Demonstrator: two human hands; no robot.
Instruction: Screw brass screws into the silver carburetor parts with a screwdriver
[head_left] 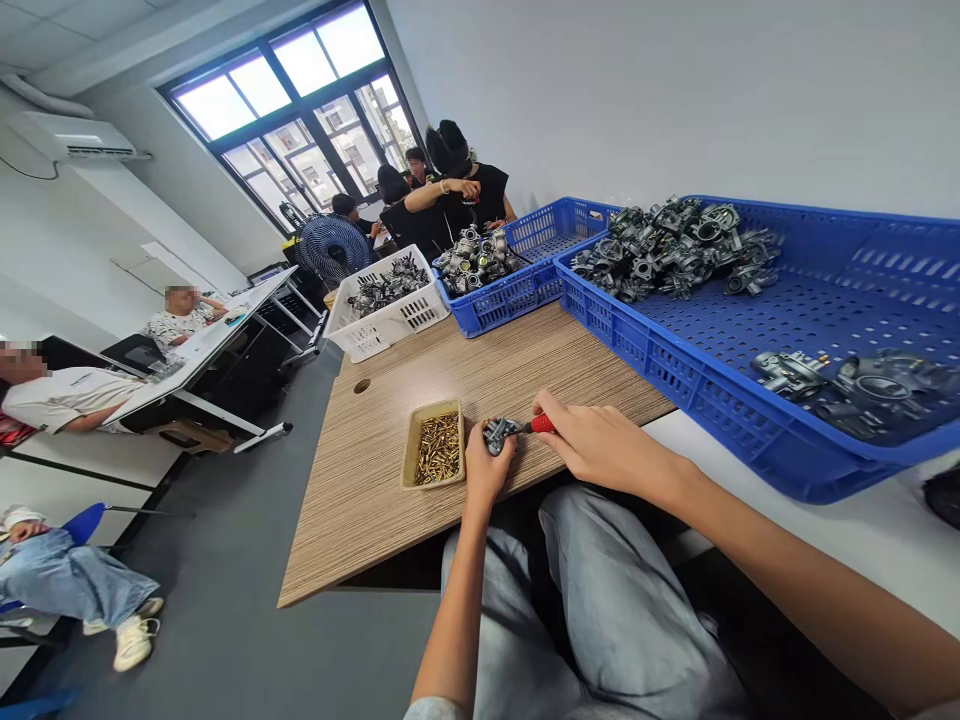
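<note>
Near the table's front edge, my left hand [487,472] is closed around a grey metal carburetor [498,433]. My right hand [589,435] grips the red handle of a screwdriver [541,424], whose shaft points left at the carburetor. Whether its tip sits in a screw is too small to tell. Just left of my left hand stands a small beige tub [411,462] holding many little brass-coloured parts [438,448].
A large blue crate [675,385] with carburetors [682,245] flanks my right arm. Behind the wooden table [360,500] lie a smaller blue crate [469,318] and a white basket [360,345] of metal parts. A co-worker [491,190] works beyond; a fan [334,250] stands behind.
</note>
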